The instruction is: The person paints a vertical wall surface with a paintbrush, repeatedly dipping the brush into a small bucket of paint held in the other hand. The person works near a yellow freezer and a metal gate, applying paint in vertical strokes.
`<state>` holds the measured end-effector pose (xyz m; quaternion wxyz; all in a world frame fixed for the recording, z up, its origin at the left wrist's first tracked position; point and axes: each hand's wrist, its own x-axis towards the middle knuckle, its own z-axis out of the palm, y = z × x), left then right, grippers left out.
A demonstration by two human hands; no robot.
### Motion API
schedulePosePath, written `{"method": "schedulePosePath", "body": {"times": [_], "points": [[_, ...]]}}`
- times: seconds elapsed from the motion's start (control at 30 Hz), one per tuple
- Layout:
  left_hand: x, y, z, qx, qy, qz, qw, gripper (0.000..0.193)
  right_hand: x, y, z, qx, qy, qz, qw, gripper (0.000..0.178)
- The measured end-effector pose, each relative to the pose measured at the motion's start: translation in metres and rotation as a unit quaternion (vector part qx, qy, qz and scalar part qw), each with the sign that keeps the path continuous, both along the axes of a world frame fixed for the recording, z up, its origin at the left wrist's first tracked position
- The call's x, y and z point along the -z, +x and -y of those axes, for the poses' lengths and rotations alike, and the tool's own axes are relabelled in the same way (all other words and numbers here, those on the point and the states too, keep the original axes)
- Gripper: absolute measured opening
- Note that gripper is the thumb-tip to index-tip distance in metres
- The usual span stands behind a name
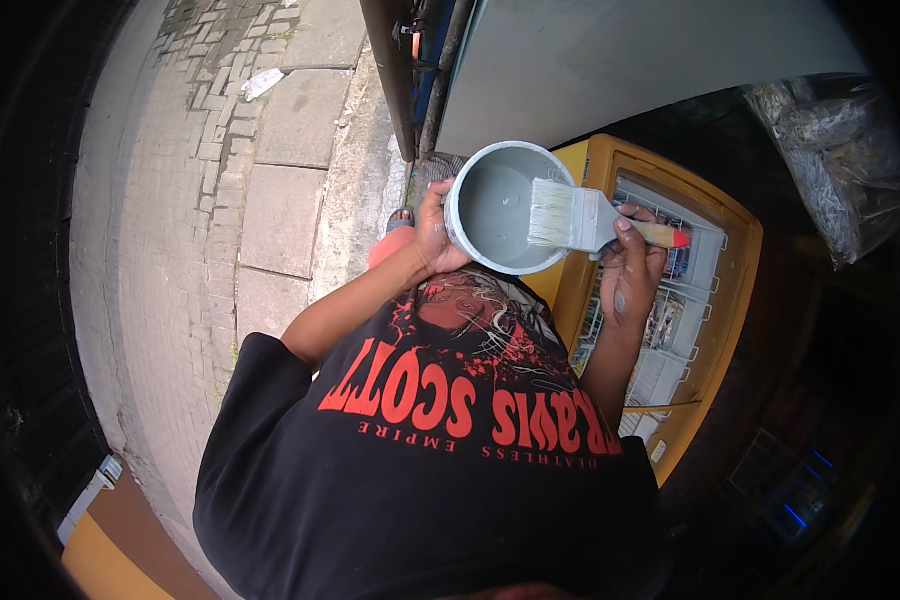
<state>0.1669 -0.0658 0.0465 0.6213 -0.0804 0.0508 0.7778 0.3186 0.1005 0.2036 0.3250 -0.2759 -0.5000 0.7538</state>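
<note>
A round bucket (453,222) with grey paint inside is held up in front of my chest. My left hand (436,232) is closed on the bucket's left side. In my right hand (634,258) is a wide paintbrush (592,220), gripped near the metal band, its wooden handle with a red tip pointing right. The brush's pale bristles (550,213) extend over the bucket's right rim, above the grey paint. Whether they touch the paint I cannot tell. Pale smears mark my right hand.
A yellow-framed chest freezer (730,235) with wire baskets and packages stands close on my right. Ahead are a grey panel (610,70) and a dark upright post (390,75). Paving slabs (282,220) run along my left. A clear plastic bag (820,150) hangs at upper right.
</note>
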Motion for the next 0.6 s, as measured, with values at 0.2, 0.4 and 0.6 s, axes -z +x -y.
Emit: {"method": "schedulePosePath", "body": {"times": [0.2, 0.4, 0.6], "points": [[0.004, -0.001, 0.002, 0.041, -0.056, -0.024, 0.997, 0.083, 0.007, 0.007, 0.011, 0.010, 0.022, 0.000, 1.000, 0.021], [0.014, 0.000, 0.004, 0.070, -0.038, -0.015, 0.997, 0.086, 0.012, 0.013, 0.011, 0.028, 0.053, 0.018, 0.998, 0.022], [0.001, 0.001, 0.003, 0.043, -0.004, 0.016, 0.999, 0.078, 0.017, 0.016, 0.009, 0.031, 0.025, 0.013, 0.999, 0.023]]}}
